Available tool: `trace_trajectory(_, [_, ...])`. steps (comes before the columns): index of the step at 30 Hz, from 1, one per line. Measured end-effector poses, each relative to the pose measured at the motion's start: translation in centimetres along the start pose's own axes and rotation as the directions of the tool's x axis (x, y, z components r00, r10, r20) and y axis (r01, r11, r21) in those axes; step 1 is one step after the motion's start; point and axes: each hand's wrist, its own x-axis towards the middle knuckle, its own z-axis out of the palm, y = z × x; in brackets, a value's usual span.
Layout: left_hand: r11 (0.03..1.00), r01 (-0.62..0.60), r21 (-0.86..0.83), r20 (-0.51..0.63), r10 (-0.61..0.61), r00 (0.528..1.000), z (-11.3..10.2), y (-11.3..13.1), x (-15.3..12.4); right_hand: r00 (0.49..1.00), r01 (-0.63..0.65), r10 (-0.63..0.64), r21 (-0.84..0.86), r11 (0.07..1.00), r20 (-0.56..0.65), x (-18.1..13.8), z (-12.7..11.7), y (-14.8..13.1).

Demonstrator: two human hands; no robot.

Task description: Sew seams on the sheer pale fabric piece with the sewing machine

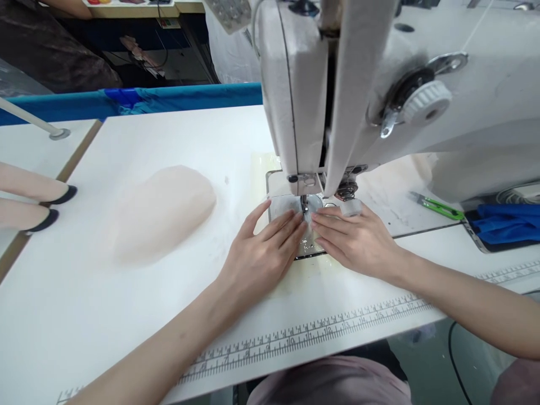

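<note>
My left hand (268,247) lies palm down beside the needle, fingers stretched out and thumb spread, at the sewing machine's metal plate (310,247). My right hand (358,239) rests on the other side of the needle, its fingers extended flat toward it. Between and just behind the fingertips is the presser foot (304,203) of the white sewing machine (312,101). A sheer, pale layer seems to lie under my fingers, but I cannot make it out clearly. Left of my hands, a thin beige fabric piece (169,211) is spread on the white table.
Two pale tubular pieces with black ends (53,191) reach in from the left. A green cutter (441,208) lies right of the machine near blue cloth (508,222). A printed ruler (312,334) runs along the front edge. Another person's arm (70,7) shows at top left.
</note>
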Motion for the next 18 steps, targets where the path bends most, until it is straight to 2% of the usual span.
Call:
trace_trajectory(12, [1.000, 0.012, 0.004, 0.028, -0.012, 1.000, -0.9, 1.3, -0.5, 1.000, -0.004, 0.002, 0.053, 0.999, 0.024, -0.6, 0.2, 0.5])
trace_trajectory(18, [1.000, 0.002, 0.025, 0.032, -0.003, 0.999, -0.7, 1.4, -0.4, 0.999, 0.025, -0.025, 0.005, 1.000, 0.021, -0.6, 0.3, 0.6])
